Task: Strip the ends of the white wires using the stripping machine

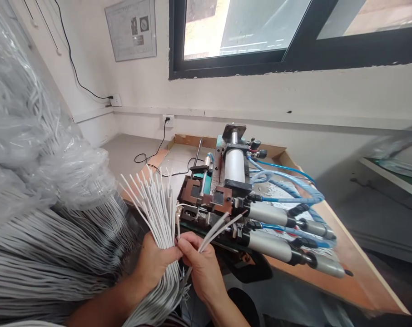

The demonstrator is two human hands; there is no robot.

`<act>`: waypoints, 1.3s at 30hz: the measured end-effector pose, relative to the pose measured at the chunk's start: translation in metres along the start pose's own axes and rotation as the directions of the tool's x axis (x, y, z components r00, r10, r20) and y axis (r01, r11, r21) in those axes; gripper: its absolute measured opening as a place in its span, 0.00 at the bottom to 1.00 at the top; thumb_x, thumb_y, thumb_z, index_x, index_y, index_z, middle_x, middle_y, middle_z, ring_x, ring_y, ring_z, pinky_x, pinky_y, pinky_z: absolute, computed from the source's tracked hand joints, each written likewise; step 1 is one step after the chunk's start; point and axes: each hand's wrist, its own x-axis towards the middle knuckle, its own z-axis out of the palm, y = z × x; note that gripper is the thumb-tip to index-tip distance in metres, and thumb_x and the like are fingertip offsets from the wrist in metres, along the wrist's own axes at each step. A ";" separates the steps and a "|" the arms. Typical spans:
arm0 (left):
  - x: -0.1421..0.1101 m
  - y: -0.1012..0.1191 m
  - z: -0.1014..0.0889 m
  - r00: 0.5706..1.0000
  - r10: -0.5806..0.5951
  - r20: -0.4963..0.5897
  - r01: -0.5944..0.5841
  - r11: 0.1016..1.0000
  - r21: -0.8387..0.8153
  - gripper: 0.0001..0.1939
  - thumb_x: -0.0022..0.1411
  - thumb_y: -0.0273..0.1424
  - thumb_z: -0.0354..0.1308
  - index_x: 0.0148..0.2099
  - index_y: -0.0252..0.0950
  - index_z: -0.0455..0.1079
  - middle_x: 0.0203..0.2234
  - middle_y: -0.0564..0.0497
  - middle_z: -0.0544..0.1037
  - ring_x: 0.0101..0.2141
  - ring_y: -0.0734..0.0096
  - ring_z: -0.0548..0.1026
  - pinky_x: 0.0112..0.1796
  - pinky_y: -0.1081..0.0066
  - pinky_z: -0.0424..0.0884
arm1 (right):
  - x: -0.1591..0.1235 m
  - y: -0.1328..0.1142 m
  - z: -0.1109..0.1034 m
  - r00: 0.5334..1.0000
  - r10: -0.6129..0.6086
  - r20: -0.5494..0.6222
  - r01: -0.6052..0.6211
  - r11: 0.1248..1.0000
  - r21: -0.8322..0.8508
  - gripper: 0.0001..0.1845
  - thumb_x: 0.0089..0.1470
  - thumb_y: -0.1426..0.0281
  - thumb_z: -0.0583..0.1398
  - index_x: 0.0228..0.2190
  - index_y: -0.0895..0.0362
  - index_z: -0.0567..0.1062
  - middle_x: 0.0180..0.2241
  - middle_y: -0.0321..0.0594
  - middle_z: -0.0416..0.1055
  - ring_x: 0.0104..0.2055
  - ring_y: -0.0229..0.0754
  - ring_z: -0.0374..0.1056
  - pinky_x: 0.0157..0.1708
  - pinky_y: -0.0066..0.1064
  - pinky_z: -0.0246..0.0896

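My left hand (155, 260) is wrapped around a thick bundle of light grey cables (158, 206), whose cut ends fan upward. Close beside it, my right hand (201, 263) is closed with thumb and forefinger pinched at a cable by the bundle's right edge. A few separate cables (214, 231) run through the right hand and stick out toward the upper right. The fingertips of both hands meet or nearly meet. Just beyond them stands a pneumatic machine (222, 186) with brown plates and silver cylinders (272, 245); its small jaws (192, 211) lie near the bundle.
Long grey cables (38, 263) hang at the left, their upper part wrapped in clear plastic (72, 168). Blue air hoses (290, 179) loop behind the cylinders. The machine sits in a wooden-edged tray (362, 284). A black power cord (161, 141) reaches a wall socket.
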 end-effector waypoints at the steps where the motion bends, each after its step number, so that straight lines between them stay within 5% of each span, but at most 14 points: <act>1: 0.000 0.000 0.000 1.000 -0.005 0.006 0.005 1.000 0.003 0.04 0.41 0.25 0.62 0.23 0.33 0.69 0.17 0.55 0.72 0.22 0.72 0.68 0.25 0.74 0.64 | -0.001 0.000 0.000 0.999 -0.031 -0.022 0.031 0.999 -0.009 0.11 0.40 0.64 0.64 0.23 0.59 0.74 0.18 0.33 0.63 0.19 0.31 0.51 0.18 0.24 0.44; 6: -0.001 -0.008 -0.005 0.998 -0.012 -0.065 0.005 0.994 -0.112 0.06 0.41 0.27 0.63 0.24 0.33 0.69 0.17 0.55 0.72 0.21 0.71 0.70 0.26 0.72 0.65 | -0.004 -0.001 -0.006 0.964 -0.086 -0.252 0.095 0.995 0.027 0.12 0.43 0.63 0.63 0.21 0.59 0.71 0.18 0.32 0.62 0.19 0.30 0.51 0.18 0.23 0.45; 14: -0.001 -0.001 -0.011 0.989 -0.017 -0.150 -0.025 0.960 -0.277 0.07 0.42 0.25 0.63 0.25 0.33 0.67 0.17 0.57 0.71 0.19 0.73 0.70 0.26 0.72 0.67 | 0.012 -0.007 -0.008 0.927 0.127 -0.354 -0.038 0.968 0.248 0.13 0.35 0.66 0.66 0.20 0.60 0.69 0.18 0.32 0.63 0.16 0.27 0.50 0.13 0.18 0.42; 22: 0.000 0.001 -0.009 0.989 -0.029 -0.142 -0.016 0.951 -0.309 0.07 0.42 0.25 0.63 0.25 0.34 0.67 0.17 0.58 0.71 0.19 0.74 0.70 0.26 0.72 0.67 | 0.016 -0.008 -0.009 0.941 0.213 -0.262 -0.102 0.919 0.380 0.13 0.32 0.69 0.68 0.21 0.61 0.71 0.17 0.31 0.62 0.16 0.25 0.48 0.12 0.16 0.38; 29: 0.000 0.000 -0.011 0.984 -0.067 -0.166 -0.003 0.921 -0.390 0.08 0.42 0.26 0.63 0.27 0.33 0.67 0.15 0.58 0.71 0.17 0.74 0.70 0.22 0.73 0.67 | 0.013 -0.006 -0.013 0.974 0.146 -0.175 -0.098 0.961 0.258 0.14 0.32 0.66 0.68 0.24 0.61 0.74 0.18 0.32 0.60 0.17 0.26 0.45 0.13 0.18 0.35; 32: 0.003 -0.001 -0.012 0.978 -0.117 -0.171 0.031 0.899 -0.438 0.08 0.41 0.27 0.63 0.27 0.32 0.68 0.16 0.56 0.73 0.18 0.72 0.72 0.21 0.73 0.67 | -0.001 0.004 -0.015 0.987 0.156 -0.021 -0.152 0.978 0.144 0.13 0.36 0.63 0.66 0.22 0.61 0.74 0.16 0.30 0.57 0.16 0.27 0.44 0.14 0.21 0.35; 35: 0.001 -0.001 -0.015 0.985 -0.118 -0.129 0.048 0.893 -0.447 0.07 0.41 0.27 0.63 0.27 0.31 0.70 0.19 0.52 0.75 0.23 0.68 0.74 0.21 0.73 0.67 | -0.021 0.016 -0.015 0.953 0.254 0.166 -0.269 0.961 0.070 0.15 0.38 0.61 0.65 0.22 0.62 0.74 0.15 0.31 0.58 0.15 0.27 0.42 0.15 0.22 0.35; 39: -0.009 -0.002 -0.022 0.997 -0.075 -0.011 0.063 0.900 -0.432 0.06 0.42 0.27 0.61 0.26 0.30 0.72 0.20 0.49 0.77 0.20 0.70 0.73 0.21 0.74 0.66 | -0.040 0.025 -0.011 0.924 0.321 0.207 -0.337 0.941 0.044 0.15 0.37 0.61 0.65 0.21 0.62 0.74 0.15 0.31 0.59 0.15 0.26 0.41 0.16 0.23 0.33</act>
